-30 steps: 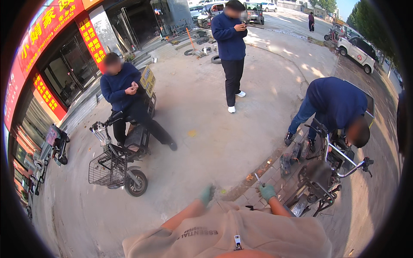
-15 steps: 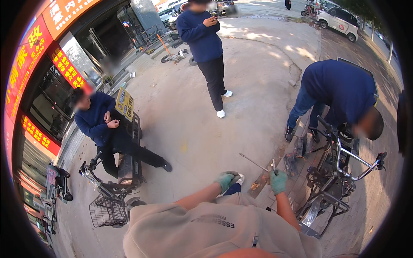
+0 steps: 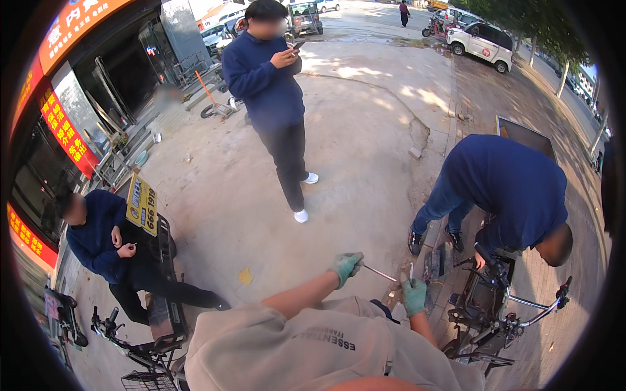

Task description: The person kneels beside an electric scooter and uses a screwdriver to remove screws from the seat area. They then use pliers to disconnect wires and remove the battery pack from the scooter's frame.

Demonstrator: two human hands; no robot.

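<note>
My left hand (image 3: pixel 346 268), in a green work glove, is closed on one end of a thin metal rod (image 3: pixel 379 273). The rod slants down to the right, toward my right hand (image 3: pixel 413 296), which wears a matching glove and is closed too. From the top of the right fist a short shiny metal piece (image 3: pixel 411 270) sticks up. Whether it belongs to the same tool as the rod, I cannot tell. Both hands are in front of my beige sweatshirt (image 3: pixel 306 345).
At right, a person in dark blue (image 3: pixel 505 189) bends over a partly stripped electric bike (image 3: pixel 482 313). Ahead stands a person holding a phone (image 3: pixel 267 85). Another sits at left on a scooter (image 3: pixel 166 319) with a yellow sign (image 3: pixel 143 203). A white van (image 3: pixel 482 44) is parked far off.
My left hand has moved onto the far end of the rod, which pointed free before. The view has shifted, and the bending person now reaches lower to the bike.
</note>
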